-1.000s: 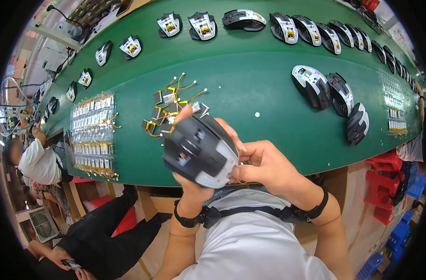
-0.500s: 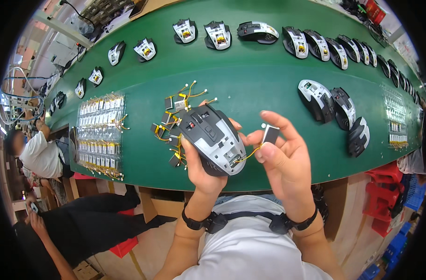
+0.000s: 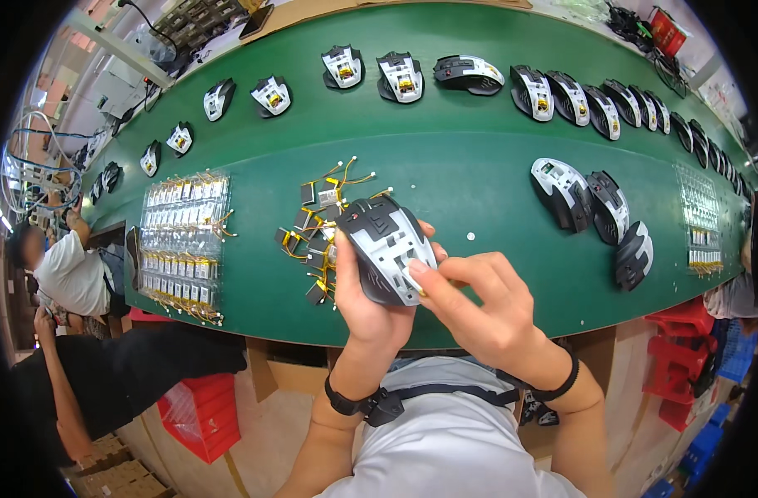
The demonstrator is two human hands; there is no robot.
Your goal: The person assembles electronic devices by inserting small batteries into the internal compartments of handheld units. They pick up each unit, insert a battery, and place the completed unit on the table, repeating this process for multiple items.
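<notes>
My left hand (image 3: pixel 366 319) is wrapped round a black and white computer mouse (image 3: pixel 383 241), held tilted above the green table. Its cover is off, and an opening shows in its white part. At that opening my right hand (image 3: pixel 491 307) is closed, thumb pressed to the mouse and fingers curled beside it. A bit of yellow shows under the thumb; whatever the fingers hold is hidden. Just left of the mouse lies a loose heap of small flat batteries (image 3: pixel 304 220) with yellow wires and white plugs.
Clear plastic trays of batteries (image 3: pixel 180 236) lie at left, another tray (image 3: pixel 701 216) far right. Three mice (image 3: pixel 607 203) sit right of my hands. A long row of mice (image 3: pixel 400 76) lines the table's far side. Another person (image 3: pixel 76 270) is at far left, near a red crate (image 3: pixel 200 415).
My right hand has moved left to the mouse. The wired battery it held up in its fingers is now out of sight. My left hand still holds the mouse.
</notes>
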